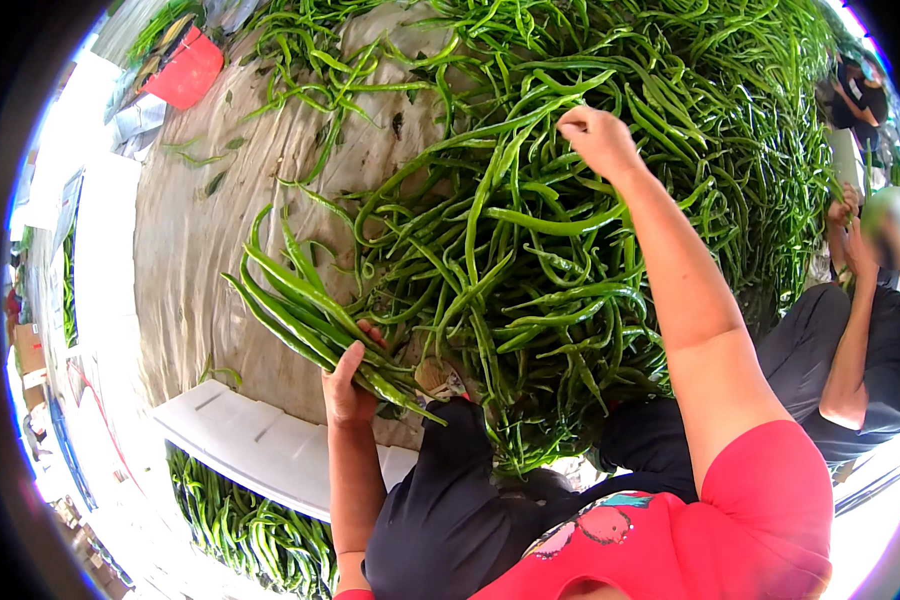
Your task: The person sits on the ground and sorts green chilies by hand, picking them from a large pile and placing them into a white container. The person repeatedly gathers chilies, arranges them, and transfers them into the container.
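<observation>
A bunch of long green chili peppers point(295, 305) is gripped in my left hand point(347, 385), its fingers wrapped round the lower part and the thumb across the front. Farther off and to the right, my right hand point(602, 142) is closed in a pinch over the big heap of green chili peppers point(570, 225). Stems or tips of peppers meet its fingertips, though the exact hold is partly hidden. Below the left hand, the heap's near edge reaches my dark-trousered legs.
A pale cloth sheet point(240, 220) lies under the heap. The white foam box point(240, 435) beside my left arm holds more green peppers point(260, 520). At the far left stands a red bucket point(185, 70). Another person point(860, 330) sits close at the right, with someone else point(858, 95) beyond.
</observation>
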`<state>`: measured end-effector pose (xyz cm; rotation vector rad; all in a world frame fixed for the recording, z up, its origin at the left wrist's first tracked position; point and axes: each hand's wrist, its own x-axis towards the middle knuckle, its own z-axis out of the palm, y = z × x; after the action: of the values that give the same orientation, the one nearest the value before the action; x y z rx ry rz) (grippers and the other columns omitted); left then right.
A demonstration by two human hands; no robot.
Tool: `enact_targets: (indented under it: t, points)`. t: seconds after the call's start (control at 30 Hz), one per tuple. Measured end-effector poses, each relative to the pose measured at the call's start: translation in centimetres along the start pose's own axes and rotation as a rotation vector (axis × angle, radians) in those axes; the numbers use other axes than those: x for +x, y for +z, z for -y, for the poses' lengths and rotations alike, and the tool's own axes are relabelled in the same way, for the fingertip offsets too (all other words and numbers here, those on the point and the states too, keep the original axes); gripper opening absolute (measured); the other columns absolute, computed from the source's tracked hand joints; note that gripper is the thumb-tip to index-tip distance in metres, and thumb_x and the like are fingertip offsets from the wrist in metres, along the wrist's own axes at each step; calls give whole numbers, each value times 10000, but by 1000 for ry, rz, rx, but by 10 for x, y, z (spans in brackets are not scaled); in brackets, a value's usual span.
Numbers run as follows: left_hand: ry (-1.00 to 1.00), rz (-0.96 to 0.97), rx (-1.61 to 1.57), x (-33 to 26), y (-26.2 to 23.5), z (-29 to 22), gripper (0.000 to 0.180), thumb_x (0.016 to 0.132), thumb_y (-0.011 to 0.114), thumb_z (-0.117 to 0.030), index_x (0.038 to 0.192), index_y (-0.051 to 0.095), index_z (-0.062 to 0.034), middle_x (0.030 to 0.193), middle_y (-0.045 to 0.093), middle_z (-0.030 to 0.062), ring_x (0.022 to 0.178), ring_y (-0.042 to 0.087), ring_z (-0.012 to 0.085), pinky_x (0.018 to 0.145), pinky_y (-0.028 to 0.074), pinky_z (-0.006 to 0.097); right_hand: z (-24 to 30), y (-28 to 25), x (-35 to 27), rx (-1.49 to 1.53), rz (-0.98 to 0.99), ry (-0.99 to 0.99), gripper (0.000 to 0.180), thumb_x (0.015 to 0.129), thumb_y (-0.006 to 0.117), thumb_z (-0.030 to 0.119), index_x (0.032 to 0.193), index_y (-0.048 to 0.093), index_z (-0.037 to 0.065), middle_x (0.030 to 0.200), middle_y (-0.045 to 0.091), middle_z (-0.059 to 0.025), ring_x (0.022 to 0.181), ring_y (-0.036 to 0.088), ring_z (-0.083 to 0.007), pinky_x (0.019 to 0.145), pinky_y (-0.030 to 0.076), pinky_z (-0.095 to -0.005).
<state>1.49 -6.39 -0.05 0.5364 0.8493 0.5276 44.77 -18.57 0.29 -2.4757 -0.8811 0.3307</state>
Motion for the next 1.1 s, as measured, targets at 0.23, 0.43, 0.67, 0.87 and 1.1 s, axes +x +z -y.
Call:
enact_targets:
  t: [0.23, 0.43, 0.67, 0.87, 1.1]
  points:
    - [16, -38, 12, 3, -53, 3, 349, 862, 580, -147, 1161, 521, 23, 1048, 584, 101, 966, 567, 206, 875, 468, 330, -103, -23, -32, -103, -19, 349, 402, 864, 501, 430, 960, 672, 79, 963, 660, -172, 934, 615, -345, 824, 464, -425]
    - [-4, -35, -117, -2, -77, 7, 328, 859, 581, -84, 1167, 517, 9, 1095, 579, 78, 1021, 552, 188, 894, 458, 332, -69, -19, -81, -147, 288, 344, 522, 722, 651, 522, 971, 669, 63, 931, 668, -157, 862, 642, -263, 784, 486, -381]
    - [-25, -11, -171, -9, -70, 10, 327, 851, 586, -116, 1154, 528, -10, 1059, 578, 71, 988, 555, 194, 858, 466, 335, -30, -18, -111, -197, 482, 147, 473, 709, 649, 456, 838, 631, 1, 778, 617, -186, 723, 602, -314, 676, 469, -427]
    - [15, -12, -211, -9, -69, 3, 311, 851, 581, -77, 1152, 522, -22, 1081, 578, 78, 990, 561, 199, 859, 474, 341, -11, -58, -130, -97, 589, 200, 420, 696, 687, 396, 760, 620, -14, 673, 601, -108, 598, 540, -205, 570, 418, -342]
    - [77, 153, -113, -28, -40, -14, 299, 872, 550, -72, 1153, 514, 22, 1088, 570, 106, 998, 552, 203, 868, 467, 355, -23, -116, -158, 210, 788, 595, 253, 700, 675, 340, 663, 594, 103, 620, 519, 18, 497, 394, -97, 463, 313, -250]
